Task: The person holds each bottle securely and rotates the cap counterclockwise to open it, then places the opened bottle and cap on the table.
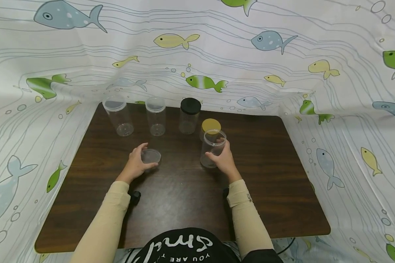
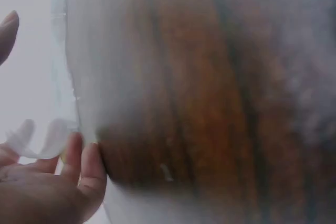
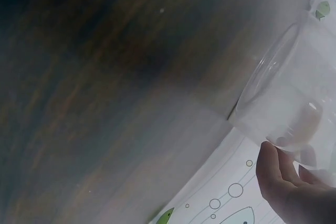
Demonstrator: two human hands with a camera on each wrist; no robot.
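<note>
My left hand (image 1: 136, 163) holds a clear round lid (image 1: 151, 156) by its edge, between thumb and fingers, over the left half of the table. The lid's translucent rim (image 2: 39, 145) also shows beside the fingers in the left wrist view. On the right, my right hand (image 1: 224, 159) grips a clear jar (image 1: 208, 157) round its side. That jar stands upright with its mouth uncovered. Behind it is a jar with a yellow lid (image 1: 211, 125), partly hidden. In the right wrist view the fingers (image 3: 270, 169) lie against the clear jar wall (image 3: 294, 98).
Along the back of the brown table (image 1: 181, 204) stand two clear jars with translucent lids, one at far left (image 1: 120, 118) and one beside it (image 1: 156, 118). A black-lidded jar (image 1: 189, 117) stands to their right. A fish-patterned sheet (image 1: 217, 62) surrounds the table.
</note>
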